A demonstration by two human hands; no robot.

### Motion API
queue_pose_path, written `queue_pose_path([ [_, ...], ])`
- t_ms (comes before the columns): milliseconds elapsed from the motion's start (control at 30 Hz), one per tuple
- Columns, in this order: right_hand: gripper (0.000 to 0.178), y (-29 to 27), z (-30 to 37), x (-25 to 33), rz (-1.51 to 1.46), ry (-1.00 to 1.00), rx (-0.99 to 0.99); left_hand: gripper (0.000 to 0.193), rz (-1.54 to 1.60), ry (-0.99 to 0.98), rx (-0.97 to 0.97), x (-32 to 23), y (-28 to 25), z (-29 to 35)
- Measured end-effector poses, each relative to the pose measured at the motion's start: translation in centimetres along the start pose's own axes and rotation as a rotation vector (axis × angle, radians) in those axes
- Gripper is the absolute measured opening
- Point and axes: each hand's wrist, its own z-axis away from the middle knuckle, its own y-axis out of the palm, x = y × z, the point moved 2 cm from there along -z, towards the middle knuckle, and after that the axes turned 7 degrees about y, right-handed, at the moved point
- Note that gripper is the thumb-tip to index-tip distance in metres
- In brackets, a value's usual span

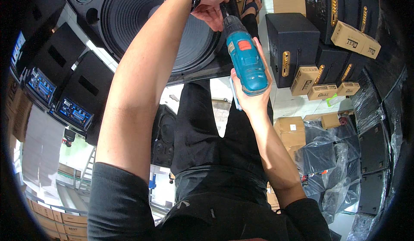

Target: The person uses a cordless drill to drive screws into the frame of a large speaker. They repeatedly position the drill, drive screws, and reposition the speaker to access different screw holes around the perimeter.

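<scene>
My right hand (254, 83) is wrapped around the handle of a teal cordless drill (247, 60) with an orange patch on its body. The drill's black chuck points away from me, at the right edge of a big black loudspeaker cabinet (211, 74). Beside the bit, my left hand (210, 6) is bent in, its thumb and fingers around the tip. Whatever small piece they pinch is hidden. A black watch circles my left wrist. Left of the drill lies the wide ribbed speaker cone (189, 51), partly covered by my left forearm.
Several black speaker boxes (293, 47) with gold panels stand at the right, with small brown cartons (355, 38) on or against them. A person's sandaled foot (252, 3) is just beyond the drill. Plastic-wrapped goods (319, 155) sit lower right. Two lit amplifier panels (74, 112) are at left.
</scene>
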Motion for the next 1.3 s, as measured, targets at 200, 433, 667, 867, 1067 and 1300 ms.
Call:
queue_pose_path([
  [200, 0.088, 0.4, -0.1, -0.2, -0.004, 0.010, -0.003, 0.092, -0.048, 0.159, -0.220, -0.4, -0.1, 0.3],
  [433, 0.090, 0.6, -0.4, -0.2, 0.007, -0.014, 0.006, 0.085, -0.031, 0.149, -0.233, -0.3, 0.4, 0.7],
  [667, 0.090, 1.3, -0.8, 1.4, -0.032, 0.033, 0.002, 0.080, -0.038, 0.169, -0.342, -0.5, 1.3, 1.6],
  [867, 0.099, 3.7, -1.3, 3.9, 0.084, 0.141, 0.072, 0.064, -0.094, 0.232, -0.560, -0.3, 0.8, 0.7],
  [1067, 0.112, 5.3, -1.7, 4.9, 0.202, 0.142, 0.066, 0.050, -0.093, 0.398, -0.680, 0.3, 2.2, 1.6],
  [1300, 0.110, 4.3, -1.8, 4.6, 0.094, 0.221, 0.081, 0.049, -0.102, 0.299, -0.657, -0.7, 3.9, 3.1],
])
